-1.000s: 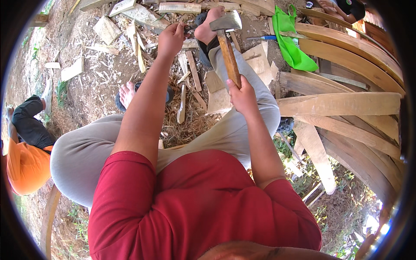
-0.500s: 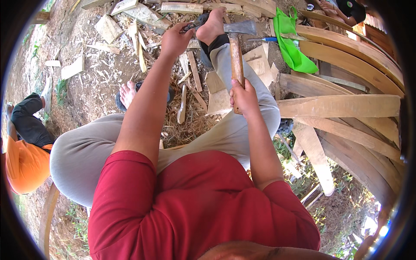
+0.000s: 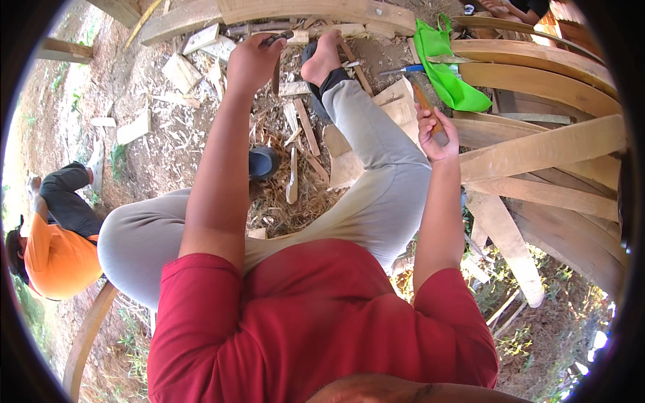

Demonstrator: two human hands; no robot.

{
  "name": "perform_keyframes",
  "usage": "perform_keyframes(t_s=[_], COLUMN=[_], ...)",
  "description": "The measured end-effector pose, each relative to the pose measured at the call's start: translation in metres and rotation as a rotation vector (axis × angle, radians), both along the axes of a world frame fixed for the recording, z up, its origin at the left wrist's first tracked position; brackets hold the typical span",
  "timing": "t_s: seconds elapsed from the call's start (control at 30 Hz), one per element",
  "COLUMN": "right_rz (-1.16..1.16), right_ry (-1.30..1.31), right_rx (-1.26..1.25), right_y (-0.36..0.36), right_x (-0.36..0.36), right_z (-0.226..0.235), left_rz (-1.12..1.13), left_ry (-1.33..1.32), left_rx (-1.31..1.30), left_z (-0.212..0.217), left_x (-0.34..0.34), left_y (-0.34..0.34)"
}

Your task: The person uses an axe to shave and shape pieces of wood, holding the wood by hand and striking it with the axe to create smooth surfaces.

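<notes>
My right hand (image 3: pixel 439 136) is raised to the right of my knee, its fingers curled round the wooden handle (image 3: pixel 430 111) of an axe. The handle's butt points toward me; the axe head cannot be made out. My left hand (image 3: pixel 250 62), farther out and to the left, is closed on a dark slender tool (image 3: pixel 276 75) that hangs beside the fingers. A dark part of it also shows above the knuckles, but its exact kind is unclear. My bare right foot (image 3: pixel 322 59) lies just right of the left hand, above a dark sandal.
Wood chips and offcuts litter the ground. Long curved timbers (image 3: pixel 544 87) are stacked at the right, beside a bright green bag (image 3: pixel 443 67) and a blue-handled tool (image 3: pixel 411 68). A curved beam (image 3: pixel 316 10) lies at the far side. A person in orange (image 3: pixel 64 262) sits at left.
My right hand has moved right with the axe, whose head has left the place by my foot. My left hand has shifted left, away from the foot, still gripping the dark tool.
</notes>
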State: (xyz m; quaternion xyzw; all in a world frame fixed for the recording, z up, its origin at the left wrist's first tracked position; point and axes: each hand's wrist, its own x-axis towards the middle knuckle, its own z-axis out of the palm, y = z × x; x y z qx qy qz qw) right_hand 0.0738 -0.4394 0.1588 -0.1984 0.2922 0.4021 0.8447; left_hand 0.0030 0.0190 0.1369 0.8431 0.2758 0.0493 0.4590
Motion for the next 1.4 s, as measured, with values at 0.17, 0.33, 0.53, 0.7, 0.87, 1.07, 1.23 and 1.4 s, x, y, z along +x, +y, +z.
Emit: perform_keyframes(t_s=[0.17, 0.33, 0.53, 0.7, 0.87, 1.07, 1.23, 1.4], right_rz=[-0.181, -0.325, -0.145, 0.674, 0.705, 0.737, 0.763, 0.746], right_ry=[0.084, 0.056, -0.026, -0.469, -1.310, -1.267, -0.601, -0.393], right_rx=[-0.102, -0.341, -0.592, -1.653, -1.550, -0.620, -0.594, -0.501], right_y=[-0.040, -0.082, -0.088, -0.036, 0.054, 0.156, 0.161, 0.117], right_x=[0.015, -0.020, -0.056, -0.085, -0.133, -0.222, -0.242, -0.158], right_z=[-0.049, -0.053, -0.010, 0.075, 0.061, 0.013, -0.015, -0.043], left_rz=[-0.262, -0.620, -0.733, -0.758, -0.866, -0.753, -0.615, -0.853], left_ry=[0.100, 0.163, 0.252, 0.240, 0.142, 0.162, 0.343, 0.580], left_rx=[0.045, 0.325, 0.373, 0.296, 0.260, 0.042, 0.661, 0.634], left_z=[0.080, 0.168, 0.215, 0.222, 0.214, 0.205, 0.163, 0.171], left_x=[-0.015, -0.049, -0.125, -0.155, -0.134, -0.120, -0.117, -0.108], left_y=[0.007, -0.015, -0.009, -0.030, -0.074, -0.078, -0.047, -0.031])
